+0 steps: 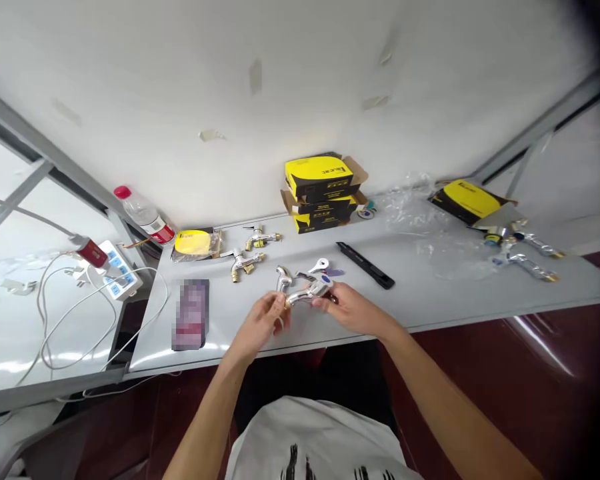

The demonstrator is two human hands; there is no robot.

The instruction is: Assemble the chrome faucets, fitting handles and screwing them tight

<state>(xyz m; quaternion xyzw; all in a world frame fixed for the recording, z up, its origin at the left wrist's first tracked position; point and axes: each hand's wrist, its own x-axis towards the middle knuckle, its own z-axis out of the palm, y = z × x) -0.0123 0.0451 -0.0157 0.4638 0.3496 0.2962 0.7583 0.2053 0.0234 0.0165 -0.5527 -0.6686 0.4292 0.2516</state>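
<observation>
A chrome faucet (307, 291) with a blue mark on its handle is held between my hands, just above the table's front part. My left hand (264, 321) pinches its brass-coloured end on the left. At the handle end, my right hand (349, 308) has its fingers closed around the body, partly hiding it. Right behind lies another chrome faucet (283, 277), overlapped by the held one. A loose lever handle (321, 265) shows just beyond my right hand, and a black utility knife (366, 265) lies to the right of it.
Two more faucets (243, 262) lie left of centre, near a yellow bagged box (194, 244). Stacked boxes (325, 190) stand against the wall. Clear plastic wrap (414, 207), an open box (473, 200) and more faucets (530, 265) are rightward. Leftward are a pixelated object (193, 313), bottle (143, 215) and power strip (117, 270).
</observation>
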